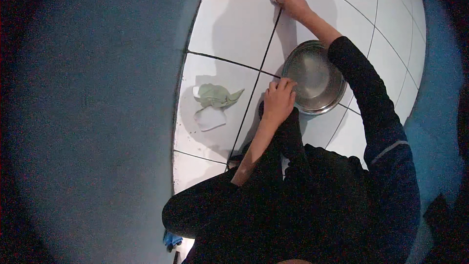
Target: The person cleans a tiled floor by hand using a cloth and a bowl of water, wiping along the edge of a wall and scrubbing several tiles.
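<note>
**Bright tiles, dark surround**

Light falls from above and ahead: a hard white glare spot sits on the glossy floor tiles (234, 19) at the top edge. Soft grey shadows trail beside the raised arm and under the green cloth (215, 97). The steel bowl (315, 78) shows dull reflections. The blue wall (93, 117) is dim and grainy. Grout lines bow strongly; corners fade to black.
</note>
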### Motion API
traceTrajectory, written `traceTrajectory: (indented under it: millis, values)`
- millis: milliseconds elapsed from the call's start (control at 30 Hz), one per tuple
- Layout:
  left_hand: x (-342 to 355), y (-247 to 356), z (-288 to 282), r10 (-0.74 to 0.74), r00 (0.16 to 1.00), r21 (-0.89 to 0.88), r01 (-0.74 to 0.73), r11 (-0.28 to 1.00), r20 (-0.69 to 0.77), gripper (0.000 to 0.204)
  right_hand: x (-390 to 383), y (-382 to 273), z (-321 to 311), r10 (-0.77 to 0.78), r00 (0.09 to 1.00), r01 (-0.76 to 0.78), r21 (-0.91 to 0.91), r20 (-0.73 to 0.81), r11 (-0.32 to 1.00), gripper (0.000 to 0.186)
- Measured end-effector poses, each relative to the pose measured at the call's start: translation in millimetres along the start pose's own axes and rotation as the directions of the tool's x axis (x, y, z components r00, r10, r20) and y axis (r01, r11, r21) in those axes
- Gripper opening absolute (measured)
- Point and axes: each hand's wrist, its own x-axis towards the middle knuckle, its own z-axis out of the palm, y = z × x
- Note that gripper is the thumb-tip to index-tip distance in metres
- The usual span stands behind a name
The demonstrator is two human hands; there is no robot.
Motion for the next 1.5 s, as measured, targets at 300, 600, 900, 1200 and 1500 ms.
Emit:
traceTrajectory:
  millis: [300,600,900,1200,1500]
  values:
    - [-1.9,-6.6,-7.1,-0.063,0.995,0.086,0.056,0.995,0.079,0.031,-39.2,-64.6,1.8,-0.163,0.971,0.153,0.072,0.174,0.986,0.019]
    - [1.9,4.9,-2.7,-0.046,0.993,0.05,0.041,0.998,0.107,0.029,-11.0,-8.8,19.6,-0.16,0.985,0.152,-0.12,-0.067,0.981,0.021]
    - [-1.0,-3.4,-4.0,-0.04,0.999,0.112,0.037,0.993,0.026,0.028,18.1,-63.7,5.9,-0.034,0.998,0.039,-0.086,0.055,0.996,0.025]
    - [-3.0,-5.1,12.9,0.012,1.0,0.113,-0.013,0.994,0.009,0.03,85.0,-51.0,10.2,-0.279,0.96,0.279,-0.139,0.019,0.95,0.028]
    - [7.4,-9.6,-0.7,-0.039,0.998,0.078,0.035,0.996,0.045,0.035,39.0,-95.6,12.2,-0.322,0.947,0.318,-0.092,-0.023,0.943,0.023]
